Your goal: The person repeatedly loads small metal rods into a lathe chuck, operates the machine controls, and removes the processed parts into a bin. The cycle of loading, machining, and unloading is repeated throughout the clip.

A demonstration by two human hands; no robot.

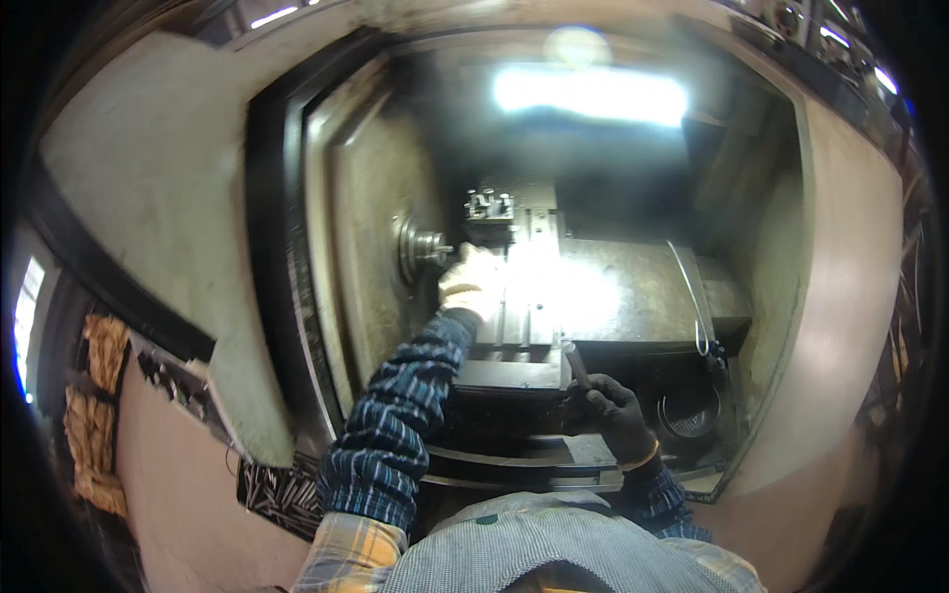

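Observation:
Inside a lathe's enclosure, my left hand in a pale glove reaches up beside the spindle chuck. Its fingers are close to a short metal piece that sticks out of the chuck. Glare and the back of the glove hide whether they touch or grip it. Lower and to the right, my right hand in a dark glove is closed around a short metal rod. The rod points up and slightly left, its upper end free of the fingers, near the front edge of the slotted cross slide.
Behind my left hand stands a tool block with upright bolts. A thin coolant pipe bends down at the right. An open sliding door borders the left. A bin of metal rods sits below my left forearm.

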